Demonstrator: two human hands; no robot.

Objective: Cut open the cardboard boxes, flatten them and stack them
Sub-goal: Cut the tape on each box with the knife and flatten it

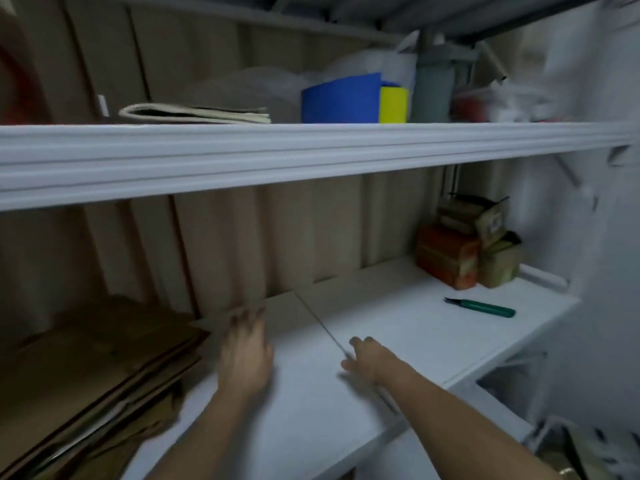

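A flattened cardboard sheet (298, 341) lies on the white shelf board (433, 327), its right edge running diagonally between my hands. My left hand (246, 355) presses flat on the sheet with its fingers spread toward the back wall. My right hand (363, 358) rests against the sheet's right edge, fingers fairly straight; motion blur hides the exact contact. A stack of flattened brown cardboard (86, 375) lies at the left, just beside the sheet. A green utility knife (481, 308) lies on the shelf to the right, apart from both hands.
Small boxes, one orange (446, 258) and some brown (498, 265), stand at the back right corner. The upper shelf (311, 154) overhangs the work area and carries folded paper, a blue and yellow item and bags. Corrugated cardboard lines the back wall.
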